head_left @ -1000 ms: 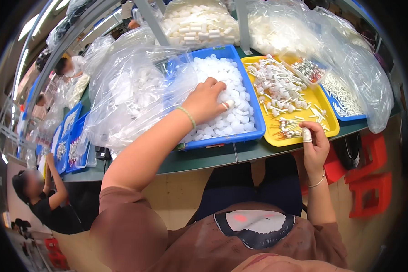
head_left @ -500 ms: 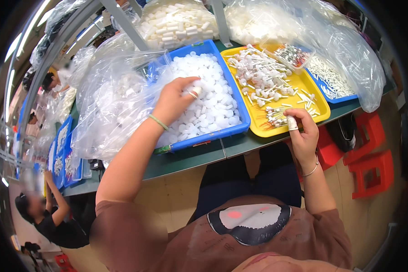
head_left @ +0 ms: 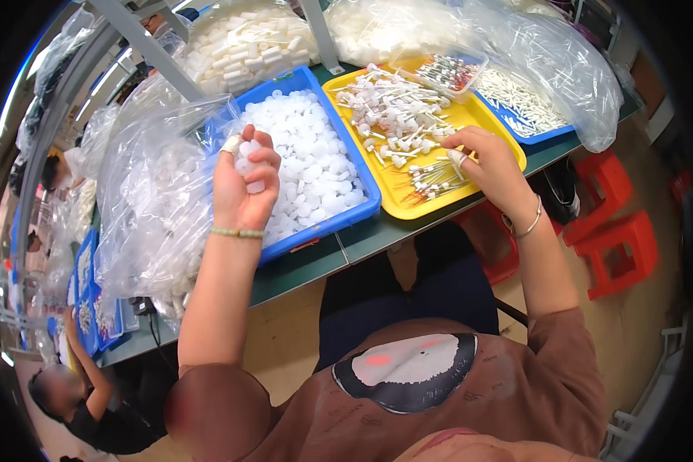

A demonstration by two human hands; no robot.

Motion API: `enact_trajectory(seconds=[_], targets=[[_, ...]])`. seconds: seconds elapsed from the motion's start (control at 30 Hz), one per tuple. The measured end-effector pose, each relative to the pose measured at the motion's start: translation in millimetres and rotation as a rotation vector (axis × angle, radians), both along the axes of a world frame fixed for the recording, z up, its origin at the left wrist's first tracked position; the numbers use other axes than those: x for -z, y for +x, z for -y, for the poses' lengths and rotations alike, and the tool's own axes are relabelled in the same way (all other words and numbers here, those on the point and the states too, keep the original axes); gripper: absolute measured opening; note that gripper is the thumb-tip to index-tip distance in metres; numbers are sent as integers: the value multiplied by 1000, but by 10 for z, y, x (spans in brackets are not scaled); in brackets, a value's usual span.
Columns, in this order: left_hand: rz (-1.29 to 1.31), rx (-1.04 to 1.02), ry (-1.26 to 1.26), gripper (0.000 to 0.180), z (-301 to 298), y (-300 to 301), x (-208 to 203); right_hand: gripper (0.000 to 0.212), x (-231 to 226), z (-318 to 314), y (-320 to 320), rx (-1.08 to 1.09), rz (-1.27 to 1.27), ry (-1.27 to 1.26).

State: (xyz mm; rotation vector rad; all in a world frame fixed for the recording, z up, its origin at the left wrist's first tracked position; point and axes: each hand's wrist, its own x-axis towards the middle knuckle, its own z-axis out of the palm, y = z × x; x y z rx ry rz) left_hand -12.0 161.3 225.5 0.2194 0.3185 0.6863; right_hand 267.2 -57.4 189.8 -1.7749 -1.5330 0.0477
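Note:
My left hand (head_left: pixel 246 181), palm turned up and fingers curled, holds several translucent white plastic caps (head_left: pixel 248 163) above the left edge of a blue tray (head_left: pixel 327 229). White tape wraps its thumb. The tray is filled with loose caps of the same kind (head_left: pixel 316 165). Over the right side of a yellow tray (head_left: pixel 481 122), my right hand (head_left: pixel 487 163) has its taped thumb and index finger bent together; what lies between them is too small to make out. Beneath it is a row of thin white tubes with orange wire ends (head_left: pixel 431 181). Capped white stems (head_left: pixel 396 108) are heaped behind.
A clear box of small parts (head_left: pixel 446 71) rests on the yellow tray's far edge. Right of it is a blue tray of white tubes (head_left: pixel 523 108). Plastic bags (head_left: pixel 162 185) crowd the left and back. Red stools (head_left: pixel 612 246) stand at right; a co-worker (head_left: pixel 85 393) sits at left.
My left hand has lifted out of the caps, drawn back left and turned palm up with several caps in it. My right hand stays by the tubes; the whole view has shifted.

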Motion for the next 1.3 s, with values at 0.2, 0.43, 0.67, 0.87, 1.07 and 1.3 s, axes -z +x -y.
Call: enact_trajectory(seconds=[0.2,0.43,0.67,0.87,1.07,1.3], targets=[[282,524,-82,26,991,-220,199,20,1,-235,68,-187,194,-116],[145,684,-552,38,1589,-126,1302,15,99,-334,17,-224,248,-157],[35,536,-320,42,1601,111,1776,14,55,-307,21,-215,19,-27],[-131,537,-90,37,1714,147,1841,15,210,-311,47,-309,-411,169],[0,527,-88,40,1709,81,1864,30,132,279,-532,-257,-305,115],[-52,501,-69,38,1751,80,1991,20,760,603,-1126,-249,-511,-47]])
